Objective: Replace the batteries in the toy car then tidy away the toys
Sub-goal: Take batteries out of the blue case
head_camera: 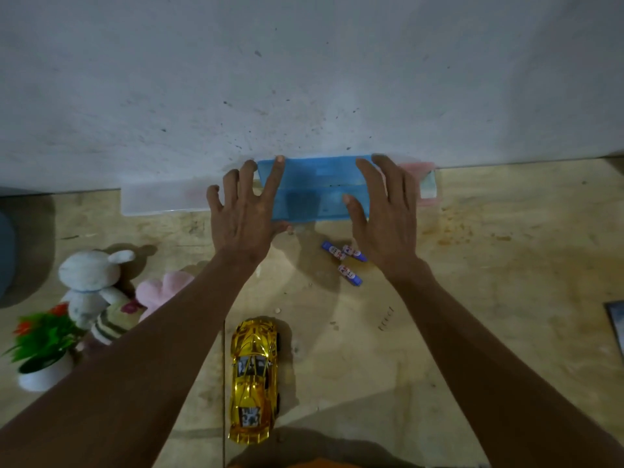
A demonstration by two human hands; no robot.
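Observation:
A shiny gold toy car (254, 380) lies on the wooden table near me, nose pointing toward me. Three blue-and-white batteries (345, 260) lie loose beyond it. A translucent blue box (319, 189) stands against the wall. My left hand (244, 211) is spread over the box's left end, index finger on its top edge. My right hand (385, 211) is spread at its right end, thumb on the front face. Neither hand has closed around it. A white plush rabbit (89, 285) and a pink plush toy (162, 290) sit at the left.
A clear box (158, 199) stands left of the blue one and a pink-edged box (429, 182) right of it, all against the grey wall. A small potted plant (44, 349) sits at the front left. A dark flat object (616, 322) shows at the right edge.

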